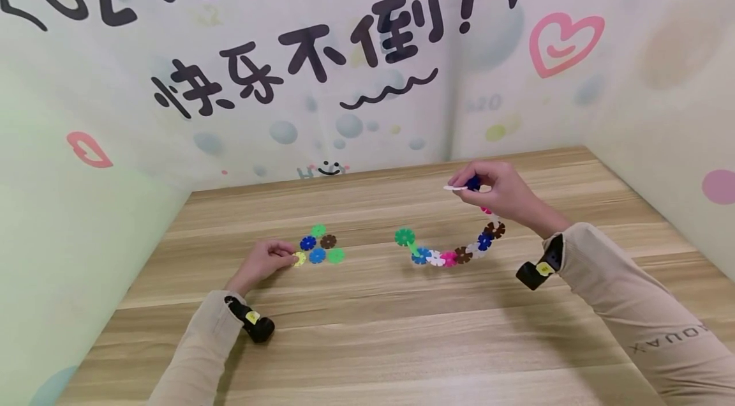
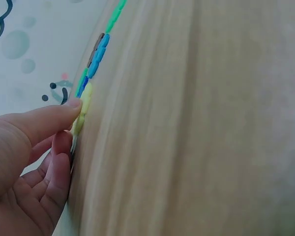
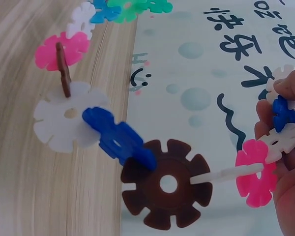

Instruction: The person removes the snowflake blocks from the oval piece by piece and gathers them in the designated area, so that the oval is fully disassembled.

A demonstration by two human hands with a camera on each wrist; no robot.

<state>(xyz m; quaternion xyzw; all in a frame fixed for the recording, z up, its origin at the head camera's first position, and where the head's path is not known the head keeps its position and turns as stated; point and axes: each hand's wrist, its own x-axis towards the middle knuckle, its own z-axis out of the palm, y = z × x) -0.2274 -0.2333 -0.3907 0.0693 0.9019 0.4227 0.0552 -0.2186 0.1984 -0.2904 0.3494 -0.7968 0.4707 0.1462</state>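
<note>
My right hand (image 1: 504, 194) is raised over the right side of the table and grips the upper end of a chain of interlocking plastic snowflake discs. A white disc (image 1: 453, 188) and a dark blue disc (image 3: 285, 114) are between its fingers. From there the chain hangs in a curve through pink, white, brown (image 3: 168, 184) and blue discs to a green disc (image 1: 404, 237) at its left end. Low at the table on the left, my left hand (image 1: 265, 263) pinches a yellow snowflake disc (image 2: 83, 109) between thumb and fingers.
Beside the left hand lie several loose discs: dark blue (image 1: 308, 242), brown (image 1: 328, 241), lighter blue (image 1: 317, 256) and green (image 1: 336, 256). The wooden table (image 1: 356, 342) is bordered by a printed cloth wall (image 1: 367, 131) behind and at both sides.
</note>
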